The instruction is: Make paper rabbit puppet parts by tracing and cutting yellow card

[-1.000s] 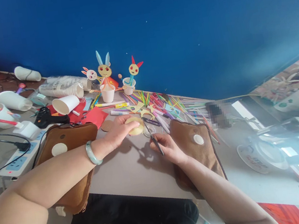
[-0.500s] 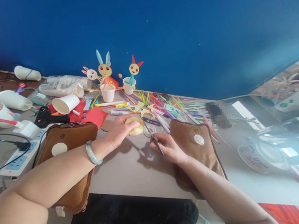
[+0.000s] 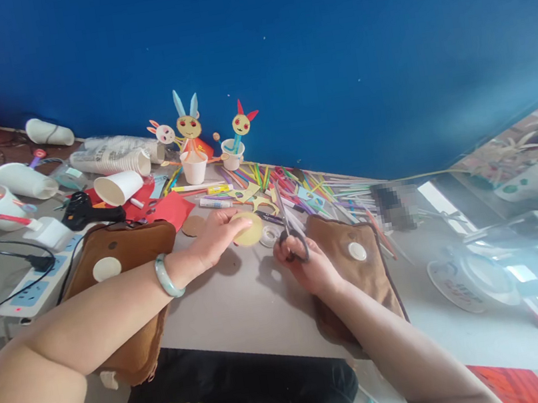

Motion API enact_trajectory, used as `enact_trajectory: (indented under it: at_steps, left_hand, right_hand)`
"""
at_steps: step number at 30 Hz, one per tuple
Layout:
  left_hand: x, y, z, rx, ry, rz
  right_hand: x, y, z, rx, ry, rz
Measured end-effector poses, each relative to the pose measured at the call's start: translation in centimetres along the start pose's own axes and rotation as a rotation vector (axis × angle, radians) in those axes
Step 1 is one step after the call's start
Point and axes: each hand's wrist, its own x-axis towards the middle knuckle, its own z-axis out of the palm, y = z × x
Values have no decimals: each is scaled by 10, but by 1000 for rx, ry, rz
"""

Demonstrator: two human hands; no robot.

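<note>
Between thumb and fingers, my left hand pinches a round yellow paper disc above the table. Dark-handled scissors are in my right hand, blades pointing up and away, apart from the disc. Just beyond the hands lie a clear tape roll, a brown disc and yellow paper scraps with round cut-outs. At the back, paper rabbit figures stand in white paper cups.
Brown hand warmers flank the work area, the right one under my forearm. At left are a power strip, a black glue gun and paper cups. Coloured pipe cleaners spread along the blue wall.
My right hand has turned the scissors upright and drawn them right, away from the disc. The yellow disc in my left hand now faces me more fully and sits slightly further right.
</note>
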Motion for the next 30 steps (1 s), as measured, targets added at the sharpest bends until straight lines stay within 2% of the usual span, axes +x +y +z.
enact_trajectory:
  at_steps: [3,8,15,22,30]
  left_hand:
    - [-1,-2,3,-43,-84,-52]
    - [-2,-9,9,-181,-238,-120]
    - [-1,-11,7,-101,-220,-40]
    - [-2,-13,9,-138,-326,-127]
    - [1,-17,8,-186,-278,-122]
  right_hand:
    - [2,2,4,126,46,29]
    - [3,13,0,78,86,25]
    - [2,15,-3,66,143,-19]
    - [3,14,-2,22,184,-16]
    - [3,13,-4,26,195,-31]
